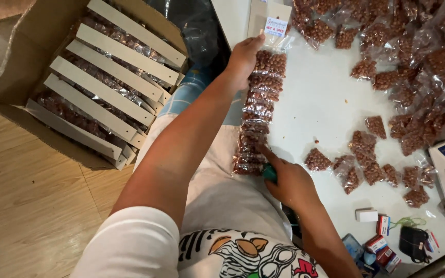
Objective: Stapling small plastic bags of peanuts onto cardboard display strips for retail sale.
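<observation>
1. Strip of peanut packets point(261, 110), head view: a long chain of small clear bags filled with brown nuts, topped by a white card header, lies at the left edge of the white table point(320, 98), just above the person's lap.
2. Its long axis runs almost straight away from the person, header end farthest, tail end nearest and leaning slightly toward the left.
3. The left hand point(243, 59) pinches the strip near the header, fingers closed on its left edge, thumb under or behind it; I cannot tell exactly.
4. The right hand point(289, 180) presses on the strip's near end, index finger stretched onto the last packets, the other fingers curled around something green, a tool I cannot identify.
5. The step in hand looks like straightening or finishing the strip while it is held taut at both ends.
6. The next move likely calls for keeping that tension and lifting the strip level, since the open cardboard box point(98, 87) on the floor to the left already holds similar strips in rows.
7. Loose packets point(366, 149) lie scattered well apart to the right.
</observation>
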